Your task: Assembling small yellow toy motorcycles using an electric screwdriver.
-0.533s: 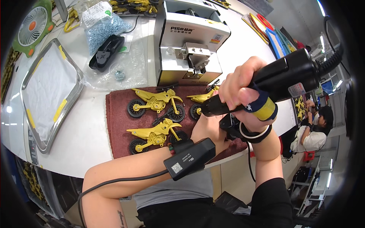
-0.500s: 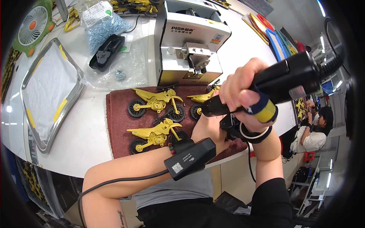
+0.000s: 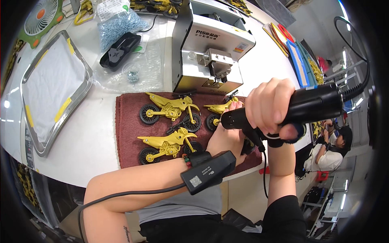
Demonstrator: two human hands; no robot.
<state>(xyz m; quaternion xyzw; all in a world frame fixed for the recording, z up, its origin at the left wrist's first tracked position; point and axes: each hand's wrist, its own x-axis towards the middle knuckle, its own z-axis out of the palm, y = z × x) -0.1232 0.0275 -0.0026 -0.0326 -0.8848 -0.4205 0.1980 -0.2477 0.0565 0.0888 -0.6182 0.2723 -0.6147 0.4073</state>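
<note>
My right hand (image 3: 269, 107) is wrapped around a black corded electric screwdriver (image 3: 312, 105), held nearly level. Its bit end points left, close by the rear wheel of a yellow toy motorcycle (image 3: 218, 107). Over that motorcycle lies my left hand (image 3: 227, 141), its fingers closed against it; the screwdriver hides much of the hand and toy. Left of my hands, two more yellow toy motorcycles with black wheels lie on their sides, an upper motorcycle (image 3: 170, 106) and a lower motorcycle (image 3: 168, 141). All rest on a brown-red cloth (image 3: 127, 125).
Behind the cloth stands a silver screw feeder machine (image 3: 186, 60). A bag of screws (image 3: 117, 30), a black holder (image 3: 120, 50) and a lined metal tray (image 3: 28, 121) are at left, with a green fan (image 3: 40, 18) beyond. Another person (image 3: 330, 152) sits far right.
The screwdriver has tilted to nearly level and my right hand has dropped a little, its grip turned. My left hand stays at the same motorcycle. The view has shifted slightly.
</note>
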